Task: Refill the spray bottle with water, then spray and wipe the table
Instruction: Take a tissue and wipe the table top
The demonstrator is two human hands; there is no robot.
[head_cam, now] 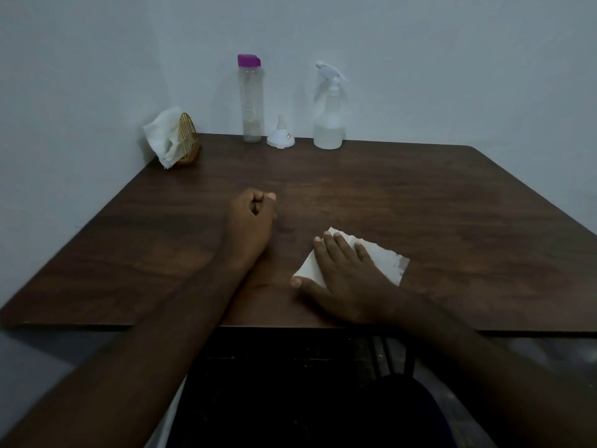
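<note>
Near the front edge of the dark brown wood-grain worktop (452, 221), the right hand (349, 276) lies flat, its straight, spread fingers pressing a white folded paper tissue (386, 258) onto the surface without gripping it. To its left and apart from it, the left hand (250, 215) rests on the worktop clenched in a fist, with nothing visible inside it. Along the back edge, against the pale wall, three things stand in a row. Rightmost is a clear plastic spray bottle with a white trigger head (328, 124), upright, with clear liquid in its lower part. Beside it sits a small white funnel (280, 135), mouth down, then a tall clear water bottle with a purple cap (250, 101), nearly empty. At the back left corner a gold wire napkin holder (189, 137) holds crumpled white napkins (163, 137).
</note>
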